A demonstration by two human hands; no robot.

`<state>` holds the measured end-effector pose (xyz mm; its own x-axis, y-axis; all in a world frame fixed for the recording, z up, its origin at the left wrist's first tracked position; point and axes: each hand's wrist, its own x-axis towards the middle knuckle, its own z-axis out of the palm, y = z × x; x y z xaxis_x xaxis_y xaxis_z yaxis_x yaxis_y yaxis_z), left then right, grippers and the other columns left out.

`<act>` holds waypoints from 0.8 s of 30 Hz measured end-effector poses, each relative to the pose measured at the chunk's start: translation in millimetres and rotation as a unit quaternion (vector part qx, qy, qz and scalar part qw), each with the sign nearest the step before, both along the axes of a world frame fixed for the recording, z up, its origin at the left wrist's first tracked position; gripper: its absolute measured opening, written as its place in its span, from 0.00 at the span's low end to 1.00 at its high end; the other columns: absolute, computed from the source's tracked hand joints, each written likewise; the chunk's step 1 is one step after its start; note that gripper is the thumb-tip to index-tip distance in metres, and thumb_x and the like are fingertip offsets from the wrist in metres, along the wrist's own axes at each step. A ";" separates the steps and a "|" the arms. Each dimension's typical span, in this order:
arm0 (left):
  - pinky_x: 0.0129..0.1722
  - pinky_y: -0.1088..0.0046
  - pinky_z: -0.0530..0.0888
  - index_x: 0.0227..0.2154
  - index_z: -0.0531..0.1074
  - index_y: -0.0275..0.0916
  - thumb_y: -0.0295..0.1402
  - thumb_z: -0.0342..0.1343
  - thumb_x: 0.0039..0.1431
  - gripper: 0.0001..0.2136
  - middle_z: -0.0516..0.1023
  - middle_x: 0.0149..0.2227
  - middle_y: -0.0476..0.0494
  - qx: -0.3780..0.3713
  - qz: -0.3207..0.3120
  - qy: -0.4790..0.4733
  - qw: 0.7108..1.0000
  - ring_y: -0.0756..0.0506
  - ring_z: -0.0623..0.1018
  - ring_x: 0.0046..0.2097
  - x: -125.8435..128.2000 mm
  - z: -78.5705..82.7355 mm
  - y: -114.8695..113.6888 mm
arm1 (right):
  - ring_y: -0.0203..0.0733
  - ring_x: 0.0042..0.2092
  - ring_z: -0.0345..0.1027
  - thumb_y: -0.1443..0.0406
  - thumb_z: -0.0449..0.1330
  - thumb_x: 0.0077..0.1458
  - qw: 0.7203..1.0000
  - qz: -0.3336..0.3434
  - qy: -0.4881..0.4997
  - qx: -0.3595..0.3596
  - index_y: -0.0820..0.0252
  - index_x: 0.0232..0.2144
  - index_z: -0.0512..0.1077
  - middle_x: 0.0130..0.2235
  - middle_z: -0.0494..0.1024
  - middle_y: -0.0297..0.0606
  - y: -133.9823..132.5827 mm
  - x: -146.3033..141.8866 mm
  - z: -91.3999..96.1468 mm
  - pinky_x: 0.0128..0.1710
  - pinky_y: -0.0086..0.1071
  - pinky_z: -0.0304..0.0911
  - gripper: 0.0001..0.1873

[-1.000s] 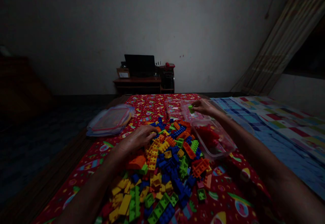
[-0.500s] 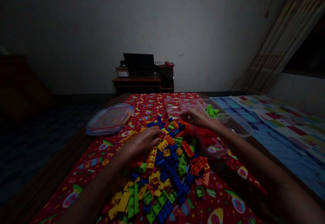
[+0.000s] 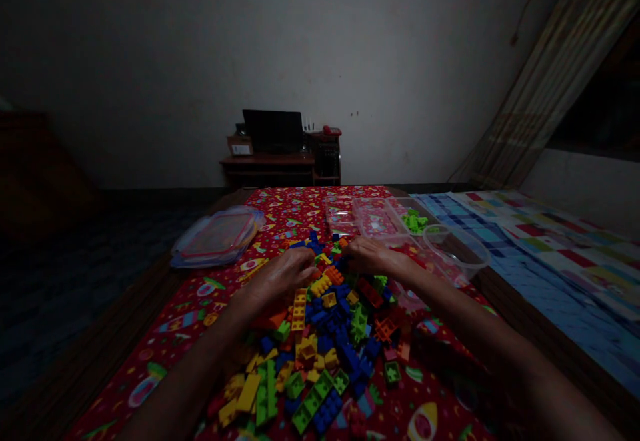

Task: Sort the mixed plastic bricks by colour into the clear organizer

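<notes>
A loose heap of toy building bricks (image 3: 330, 321) in blue, yellow, green and orange covers the middle of the table. My left hand (image 3: 289, 269) rests at the heap's far left side with its fingers curled together; what they hold, if anything, is hidden. At the far right side of the heap, my right hand (image 3: 369, 255) reaches down, its fingers bent inward over blue and orange bricks. Its fingertips are partly hidden, so their contents cannot be made out. A row of clear plastic containers (image 3: 373, 219) stands beyond my right hand, one holding light green bricks (image 3: 415, 221).
Clear lids (image 3: 217, 235) lie stacked at the left. A round clear tub (image 3: 457, 254) stands at the right, beyond my right forearm. Red patterned cloth (image 3: 175, 354) covers the table. Behind it are a desk with a dark monitor (image 3: 273, 131) and, at right, a bed (image 3: 550, 254).
My right hand has moved down and left, from the containers into the brick heap. My left hand stays nearly in place, with its fingers curled more. The view has shifted slightly.
</notes>
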<state>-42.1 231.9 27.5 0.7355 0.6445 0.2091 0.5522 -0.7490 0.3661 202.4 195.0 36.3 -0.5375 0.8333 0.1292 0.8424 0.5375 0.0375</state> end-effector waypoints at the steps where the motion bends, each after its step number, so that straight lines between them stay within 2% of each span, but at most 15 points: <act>1: 0.28 0.74 0.62 0.29 0.67 0.38 0.39 0.47 0.60 0.11 0.69 0.28 0.49 -0.002 0.001 0.002 1.000 0.48 0.69 0.29 0.6 -0.8 1.5 | 0.38 0.38 0.64 0.68 0.55 0.56 1.000 0.005 0.004 0.008 0.66 0.40 0.72 0.38 0.74 0.45 1.1 1.4 -4.3 0.37 0.29 0.55 0.11; 4: 0.30 0.73 0.65 0.32 0.68 0.39 0.38 0.47 0.60 0.10 0.72 0.30 0.48 -0.009 0.001 -0.006 1.000 0.48 0.70 0.31 2.1 -2.2 4.8 | 0.35 0.32 0.59 0.68 0.54 0.56 0.999 0.007 0.018 0.026 0.65 0.40 0.70 0.33 0.72 0.40 5.9 4.4 -17.2 0.32 0.29 0.51 0.10; 7: 0.36 0.72 0.68 0.39 0.70 0.40 0.37 0.48 0.59 0.10 0.75 0.36 0.46 -0.017 -0.002 -0.019 1.000 0.46 0.73 0.36 1.9 -1.5 4.6 | 0.34 0.29 0.56 0.68 0.53 0.57 0.997 0.006 0.065 0.036 0.65 0.39 0.69 0.30 0.71 0.36 7.6 7.1 -19.1 0.29 0.28 0.49 0.09; 10: 0.41 0.70 0.70 0.45 0.70 0.40 0.37 0.47 0.60 0.13 0.76 0.41 0.44 -0.016 -0.004 -0.021 1.000 0.44 0.74 0.42 0.9 3.2 -0.8 | 0.33 0.29 0.59 0.67 0.52 0.57 0.988 -0.011 0.146 0.046 0.64 0.40 0.69 0.30 0.73 0.37 4.2 14.5 -5.7 0.29 0.27 0.51 0.09; 13: 0.43 0.69 0.70 0.44 0.71 0.40 0.36 0.46 0.61 0.14 0.76 0.42 0.44 -0.018 -0.006 -0.016 1.000 0.44 0.75 0.43 1.0 9.8 -8.0 | 0.35 0.32 0.66 0.65 0.52 0.58 0.970 -0.046 0.230 0.063 0.62 0.42 0.68 0.36 0.76 0.40 -4.0 32.6 15.0 0.31 0.27 0.56 0.11; 16: 0.45 0.68 0.70 0.42 0.73 0.39 0.37 0.46 0.61 0.14 0.77 0.42 0.43 -0.012 -0.004 -0.013 1.000 0.42 0.75 0.44 1.6 13.0 -11.7 | 0.38 0.34 0.70 0.64 0.53 0.57 0.954 -0.119 0.260 0.087 0.62 0.41 0.70 0.38 0.78 0.43 -18.4 62.2 33.4 0.32 0.28 0.60 0.11; 19: 0.47 0.67 0.70 0.43 0.73 0.39 0.38 0.45 0.61 0.15 0.76 0.44 0.42 0.004 0.003 -0.018 1.000 0.41 0.74 0.46 0.2 11.4 -9.7 | 0.41 0.35 0.72 0.63 0.53 0.56 0.938 -0.229 0.233 0.117 0.62 0.41 0.72 0.38 0.79 0.44 -38.2 98.1 43.6 0.33 0.30 0.61 0.13; 24: 0.49 0.65 0.69 0.43 0.73 0.39 0.41 0.46 0.61 0.16 0.77 0.45 0.42 0.003 -0.001 -0.038 0.999 0.41 0.74 0.48 -5.1 10.0 0.5 | 0.47 0.38 0.73 0.62 0.52 0.57 0.889 -0.411 0.145 0.141 0.63 0.41 0.74 0.39 0.79 0.47 -65.0 150.6 37.1 0.34 0.33 0.62 0.16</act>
